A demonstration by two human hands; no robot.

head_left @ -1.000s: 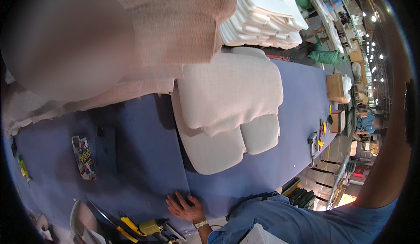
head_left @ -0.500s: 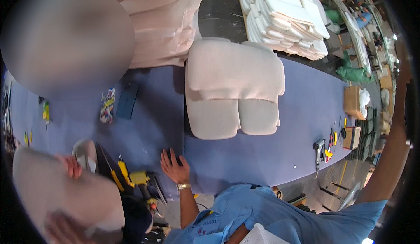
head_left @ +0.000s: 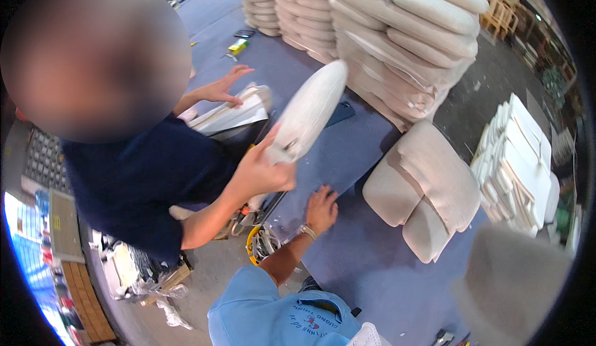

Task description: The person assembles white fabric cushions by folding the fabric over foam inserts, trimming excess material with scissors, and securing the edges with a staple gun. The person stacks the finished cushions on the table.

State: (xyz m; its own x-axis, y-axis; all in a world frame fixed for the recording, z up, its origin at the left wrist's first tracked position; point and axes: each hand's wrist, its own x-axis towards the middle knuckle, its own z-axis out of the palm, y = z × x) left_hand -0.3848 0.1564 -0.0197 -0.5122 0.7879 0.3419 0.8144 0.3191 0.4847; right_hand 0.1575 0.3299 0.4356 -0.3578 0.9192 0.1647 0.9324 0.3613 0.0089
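My left hand (head_left: 322, 210) rests on the edge of the blue-covered table (head_left: 354, 259), fingers spread and nothing in them. To its right lie several beige padded cushions (head_left: 428, 191), one lying across the others. A blurred beige cushion (head_left: 515, 284) shows at the lower right; whatever supports it is out of sight. My right hand is not visible. At the left, a co-worker in a dark shirt grips a beige cushion (head_left: 313, 110) tilted up above the table. The co-worker's other hand (head_left: 226, 88) is open beside a whitish padded piece (head_left: 233, 113).
Tall stacks of beige cushions (head_left: 403, 29) stand along the table's far side. White panels (head_left: 515, 160) are piled beyond it at right. A dark flat phone-like object (head_left: 340, 114) lies behind the raised cushion. A yellow-rimmed round item (head_left: 254, 245) sits below the table edge.
My view has swung left toward the co-worker. The co-worker's cushion is now raised and turned edge-on. My left hand stays on the table; my right arm has left view, and a blurred cushion has appeared.
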